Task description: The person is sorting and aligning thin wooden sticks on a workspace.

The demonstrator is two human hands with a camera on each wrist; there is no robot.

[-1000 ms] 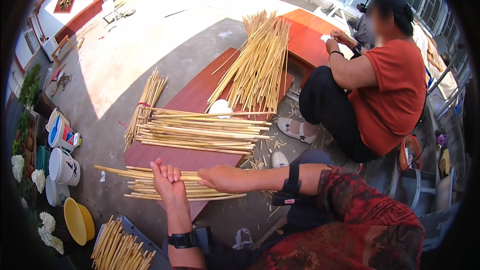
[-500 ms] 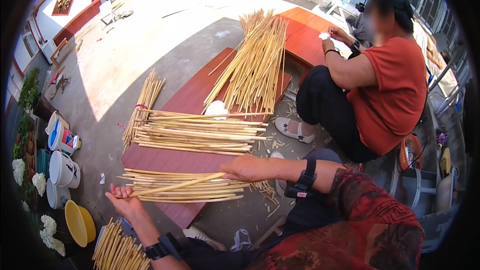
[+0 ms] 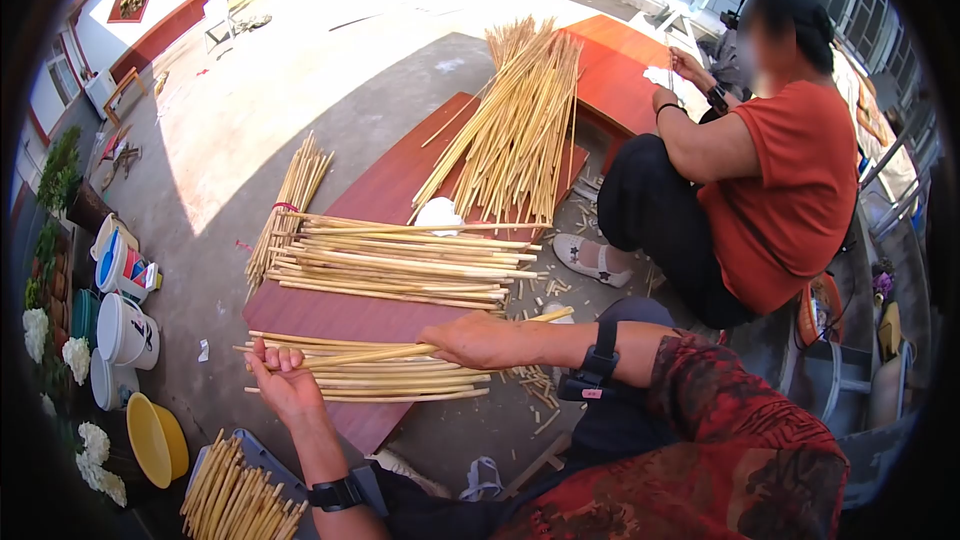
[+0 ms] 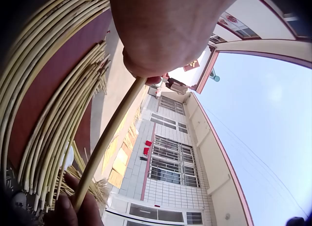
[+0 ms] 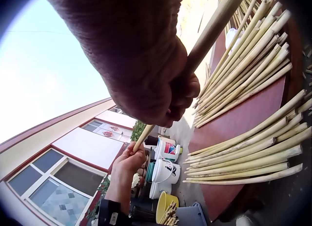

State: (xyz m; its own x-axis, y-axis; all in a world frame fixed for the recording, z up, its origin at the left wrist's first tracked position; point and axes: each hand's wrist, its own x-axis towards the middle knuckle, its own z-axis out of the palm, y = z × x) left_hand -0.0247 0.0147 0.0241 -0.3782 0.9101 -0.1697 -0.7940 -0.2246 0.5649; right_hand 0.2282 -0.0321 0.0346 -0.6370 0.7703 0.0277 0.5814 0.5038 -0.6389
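Observation:
One pale stalk point(image 3: 370, 353) is held between both hands above the nearer row of stalks point(image 3: 400, 382). The left hand point(image 3: 284, 380) grips its left part; in the left wrist view the stalk point(image 4: 108, 138) runs from under that hand point(image 4: 163, 35) toward the other hand's fingers. The right hand point(image 3: 475, 340) has its fingers curled round the stalk, whose right end sticks out beyond the wrist. In the right wrist view the right hand point(image 5: 161, 89) wraps the stalk point(image 5: 214, 28), and the left hand point(image 5: 126, 165) pinches it farther down.
A second row of stalks point(image 3: 400, 262) lies across the red board point(image 3: 350, 318), with a large pile point(image 3: 510, 130) behind. A tied bundle point(image 3: 300, 180) stands left. Short stalks fill a tray point(image 3: 262, 452) by a yellow basin point(image 3: 158, 440) and white buckets point(image 3: 125, 332). A person point(image 3: 770, 180) crouches right.
From beside the right hand, the left hand moved out to the left along a stalk, then slightly back up and right. The stalk now extends past the right hand toward the right.

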